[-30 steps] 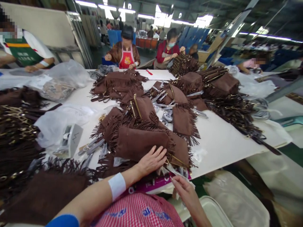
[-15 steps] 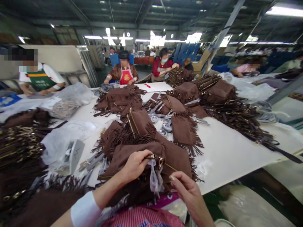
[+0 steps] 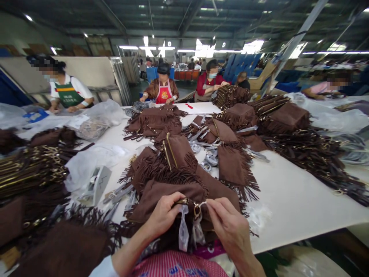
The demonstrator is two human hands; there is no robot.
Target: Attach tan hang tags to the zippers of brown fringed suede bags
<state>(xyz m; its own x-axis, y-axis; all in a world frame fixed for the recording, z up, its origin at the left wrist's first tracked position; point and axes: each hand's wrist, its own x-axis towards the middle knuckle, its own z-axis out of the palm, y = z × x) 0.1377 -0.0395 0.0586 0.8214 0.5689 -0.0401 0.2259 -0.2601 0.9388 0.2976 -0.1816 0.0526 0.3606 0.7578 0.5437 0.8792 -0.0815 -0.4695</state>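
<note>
A brown fringed bag [image 3: 173,192] lies on the pile nearest me. My left hand [image 3: 165,213] pinches the bag's corner, beside its zipper end. A gold ring [image 3: 197,210] stands out to the right of those fingers. My right hand [image 3: 227,219] is closed in a pinch on a thin whitish strip [image 3: 202,203] that reaches the ring. Two clear plastic wraps hang below, one [image 3: 183,230] by my left fingers and another [image 3: 198,232] under the ring.
More fringed bags [image 3: 233,163] and straps spread over the white table [image 3: 288,192]. Piles of bags with gold hardware [image 3: 31,169] stand at the left. A grey-white holder [image 3: 96,186] sits left of centre. Several people work across the table.
My right hand has moved up and left to the ring and pinches the whitish strip there. My left hand keeps its hold. The view has turned somewhat to the left.
</note>
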